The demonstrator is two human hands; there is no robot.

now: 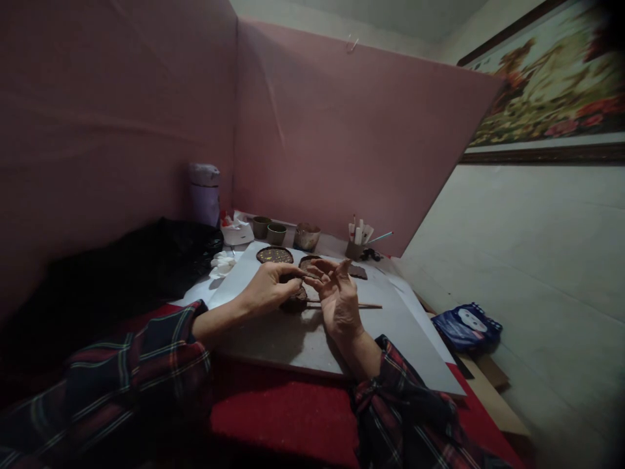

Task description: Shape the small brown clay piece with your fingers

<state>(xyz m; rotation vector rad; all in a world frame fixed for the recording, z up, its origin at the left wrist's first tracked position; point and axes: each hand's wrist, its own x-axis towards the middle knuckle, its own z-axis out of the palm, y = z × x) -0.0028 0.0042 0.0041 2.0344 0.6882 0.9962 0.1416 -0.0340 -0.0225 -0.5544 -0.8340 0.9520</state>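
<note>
My left hand (274, 285) hovers over a pale board (400, 339), thumb and fingers pinched together at the fingertips of my other hand. What the pinch holds, if anything, is too small to make out. My right hand (340, 303) is turned palm up with its fingers apart and loosely curled. Below the fingertips sits a dark brown, clay-like round piece (295, 301), partly covered by my left hand. A thin brown stick (371, 306) lies on the board, passing behind my right wrist. Another brown round piece (308, 262) shows just behind the fingers.
A brown disc with yellow specks (275, 255) and a flat brown piece (360, 272) lie farther back. Behind them stand small pots (277, 233), a stained bowl (306, 238) and a cup of pens (355, 249). Black plastic (146, 260) and a purple bottle (205, 198) are left.
</note>
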